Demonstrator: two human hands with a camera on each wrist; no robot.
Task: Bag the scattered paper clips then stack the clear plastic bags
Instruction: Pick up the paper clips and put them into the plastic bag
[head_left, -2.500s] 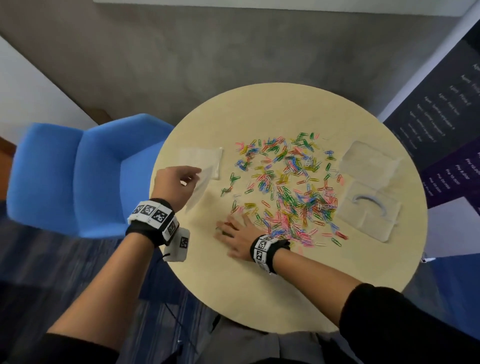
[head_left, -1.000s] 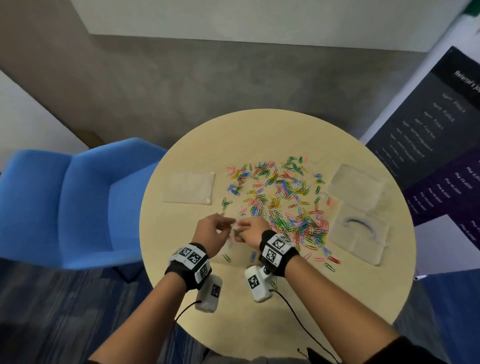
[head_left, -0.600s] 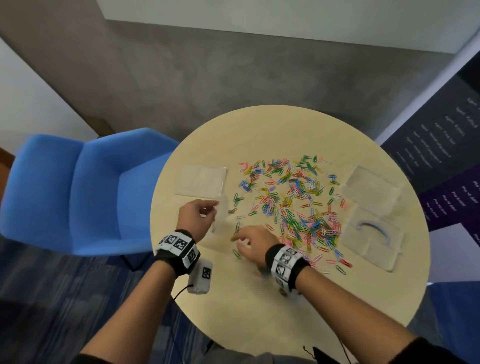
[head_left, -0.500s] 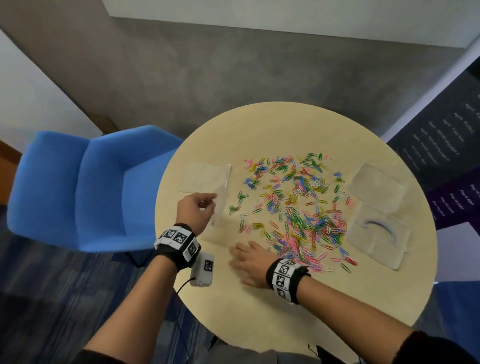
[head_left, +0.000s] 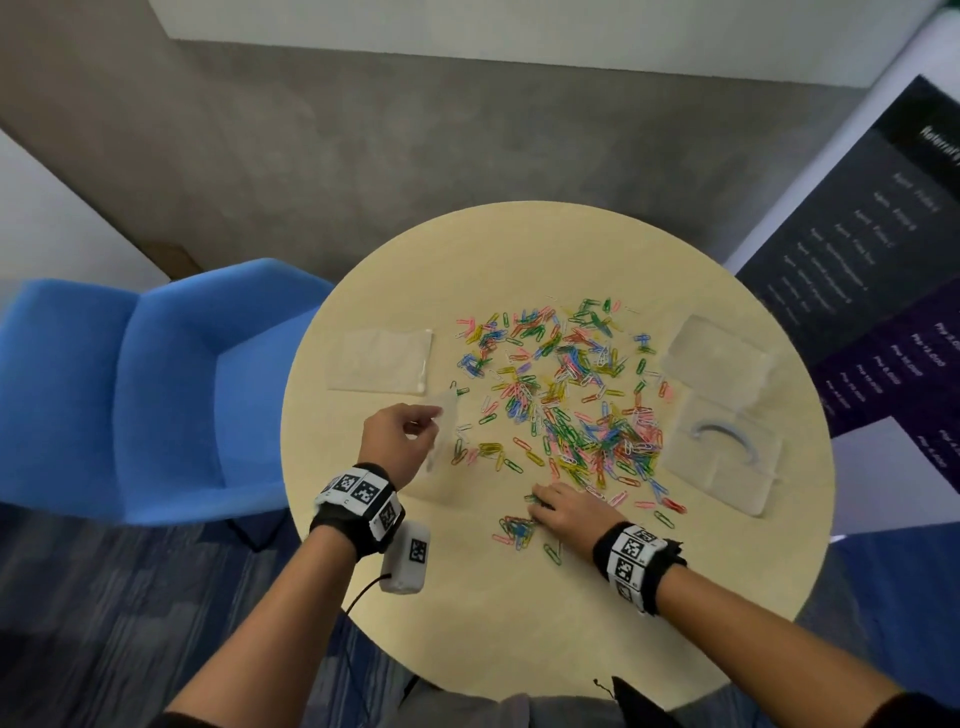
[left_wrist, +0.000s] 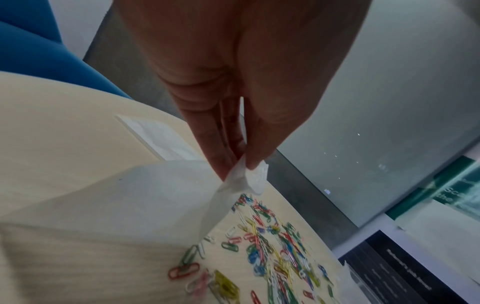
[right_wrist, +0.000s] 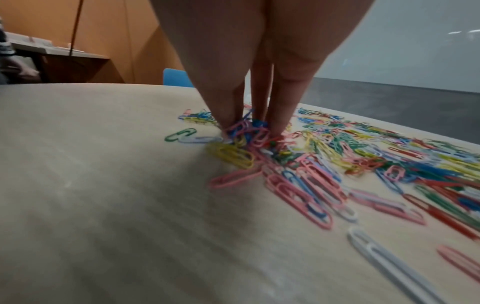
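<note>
Coloured paper clips (head_left: 561, 395) lie scattered over the middle of the round table (head_left: 519, 623). My left hand (head_left: 434, 418) pinches the top edge of a clear plastic bag (head_left: 441, 447), which hangs down to the table left of the clips. In the left wrist view the thumb and fingers (left_wrist: 221, 156) hold the bag (left_wrist: 130, 205) by its rim. My right hand (head_left: 537, 504) is at the near edge of the heap. In the right wrist view its fingertips (right_wrist: 278, 125) are bunched round a clump of paper clips (right_wrist: 246, 133) on the table. A small cluster of clips (head_left: 514, 530) lies just left of it.
A flat clear bag (head_left: 379, 361) lies at the table's left. Two more clear bags (head_left: 717, 358) lie at the right; the nearer bag (head_left: 722, 457) shows a blue curved thing. A blue chair (head_left: 156, 389) stands left of the table, a dark banner (head_left: 883, 260) right.
My right hand went from lying flat on the table to bunching its fingertips on clips at the heap's near edge. My left hand still holds the bag in the same place.
</note>
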